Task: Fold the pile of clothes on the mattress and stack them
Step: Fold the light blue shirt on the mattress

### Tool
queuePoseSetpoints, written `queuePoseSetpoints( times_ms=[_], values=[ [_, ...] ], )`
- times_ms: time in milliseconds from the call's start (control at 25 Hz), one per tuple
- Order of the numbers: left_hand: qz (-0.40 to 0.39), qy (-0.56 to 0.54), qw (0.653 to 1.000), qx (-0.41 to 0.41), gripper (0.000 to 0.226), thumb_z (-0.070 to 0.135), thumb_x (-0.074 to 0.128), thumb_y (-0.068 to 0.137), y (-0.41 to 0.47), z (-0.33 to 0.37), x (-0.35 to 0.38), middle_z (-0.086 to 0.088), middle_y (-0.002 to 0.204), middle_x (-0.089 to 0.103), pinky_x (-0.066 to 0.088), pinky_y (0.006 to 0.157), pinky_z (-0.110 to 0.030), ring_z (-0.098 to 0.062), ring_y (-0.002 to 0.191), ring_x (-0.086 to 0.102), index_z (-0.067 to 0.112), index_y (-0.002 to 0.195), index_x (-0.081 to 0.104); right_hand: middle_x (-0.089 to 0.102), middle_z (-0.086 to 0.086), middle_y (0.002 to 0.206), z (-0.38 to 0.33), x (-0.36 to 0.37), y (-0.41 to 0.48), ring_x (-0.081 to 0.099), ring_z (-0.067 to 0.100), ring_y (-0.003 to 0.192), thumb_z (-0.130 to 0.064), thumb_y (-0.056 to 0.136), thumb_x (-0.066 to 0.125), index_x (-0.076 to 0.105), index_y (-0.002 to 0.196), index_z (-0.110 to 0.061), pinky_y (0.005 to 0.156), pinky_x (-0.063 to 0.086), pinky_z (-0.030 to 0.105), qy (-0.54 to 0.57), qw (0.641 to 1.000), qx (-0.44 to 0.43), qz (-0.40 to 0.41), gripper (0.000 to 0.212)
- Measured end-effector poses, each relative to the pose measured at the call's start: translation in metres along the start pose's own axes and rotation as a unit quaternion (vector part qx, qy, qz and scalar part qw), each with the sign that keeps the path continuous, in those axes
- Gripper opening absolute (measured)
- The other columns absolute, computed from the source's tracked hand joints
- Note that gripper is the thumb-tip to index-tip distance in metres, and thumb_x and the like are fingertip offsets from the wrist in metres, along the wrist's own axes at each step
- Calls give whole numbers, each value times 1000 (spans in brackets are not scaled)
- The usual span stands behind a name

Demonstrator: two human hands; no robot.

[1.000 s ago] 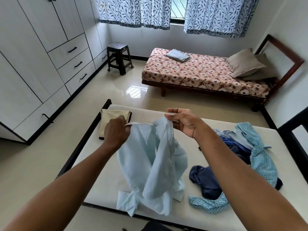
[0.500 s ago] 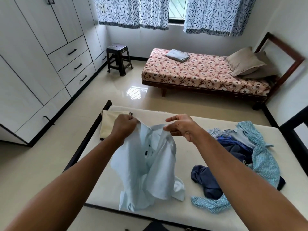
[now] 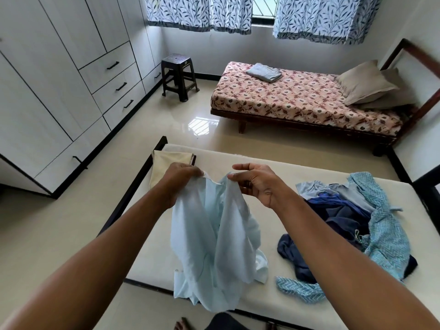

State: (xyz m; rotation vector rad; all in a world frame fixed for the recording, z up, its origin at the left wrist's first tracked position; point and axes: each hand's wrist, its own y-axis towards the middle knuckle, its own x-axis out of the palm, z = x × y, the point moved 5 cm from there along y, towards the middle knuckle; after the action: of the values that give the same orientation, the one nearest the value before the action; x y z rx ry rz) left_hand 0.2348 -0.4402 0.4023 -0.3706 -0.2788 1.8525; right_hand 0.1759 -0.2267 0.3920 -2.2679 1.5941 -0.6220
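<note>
- The bare cream mattress (image 3: 157,258) fills the near middle of the room, with its dark frame showing along the left side.
- The loose pile of clothes (image 3: 352,222), in navy, grey-blue and a teal zigzag print, lies unfolded on the right of the mattress.
- The thin pale blue shirt (image 3: 209,246) hangs left of centre. Its top edge is lifted, and its lower part lies crumpled on the mattress and spills over the near edge.
  - It looks light and limp, so it will likely sag and bunch wherever nothing supports it.
  - Holding it at the two shoulder seams, spread wide, should let it drop flat.
- The folded cream cloth (image 3: 166,163) sits flat in the far left corner, probably the start of the stack.
- The left hand (image 3: 181,177) has its fingers curled round the shirt's top edge.
- The right hand (image 3: 257,182) pinches that edge between thumb and fingers, with the forefinger sticking out. The two hands are near each other.
</note>
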Motion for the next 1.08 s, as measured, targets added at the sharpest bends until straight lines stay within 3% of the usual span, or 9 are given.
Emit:
queuePoseSetpoints(
  times_ms=[200,320,480,600,720,920,1080],
  values=[
    [-21,54,998,-9,9,13,71,93,2,-6,1,-9,86,70,49,63,-24,-21,77,62,6,95,75,73,18,105,18,11,-4,66,28,92,5,78,83,71,122,0,84,61,35,-17,997,50,-55,45],
    [7,31,999,-30,10,13,78,88,6,-13,-1,-13,87,72,52,67,-29,-25,79,64,4,89,75,72,17,101,29,20,-9,67,25,85,7,78,82,69,122,-3,81,61,34,-30,995,58,-76,48],
    [7,57,998,-25,23,14,83,84,4,-16,-2,-14,82,69,50,62,-27,-22,70,61,-5,95,76,75,26,102,24,14,-8,69,28,85,5,74,87,68,115,-7,90,62,47,-11,999,-33,32,46],
    [-6,126,992,9,18,11,81,84,0,-12,0,-7,69,63,45,56,-23,-15,64,54,-5,87,76,76,22,100,19,5,-6,74,29,86,2,76,87,71,108,-8,89,63,47,-21,994,-72,80,37],
    [-34,178,983,25,12,9,79,84,-6,-11,5,2,57,61,42,52,-20,-10,58,51,4,75,75,76,20,97,20,10,-7,75,36,93,1,78,86,72,106,-9,87,64,45,-91,989,-99,67,33],
    [-21,148,988,27,13,13,82,84,-10,-19,11,-13,73,69,49,57,-26,-18,66,59,1,80,78,76,19,91,32,28,-8,73,23,79,-1,77,88,72,105,-12,77,64,38,-132,980,-148,17,34],
    [-11,123,992,25,19,16,87,81,-13,-24,13,-17,80,75,55,57,-25,-19,67,66,-1,84,79,78,14,87,30,26,-12,75,26,79,-1,75,90,71,105,-10,74,64,36,-122,978,-166,23,36]
  ],
)
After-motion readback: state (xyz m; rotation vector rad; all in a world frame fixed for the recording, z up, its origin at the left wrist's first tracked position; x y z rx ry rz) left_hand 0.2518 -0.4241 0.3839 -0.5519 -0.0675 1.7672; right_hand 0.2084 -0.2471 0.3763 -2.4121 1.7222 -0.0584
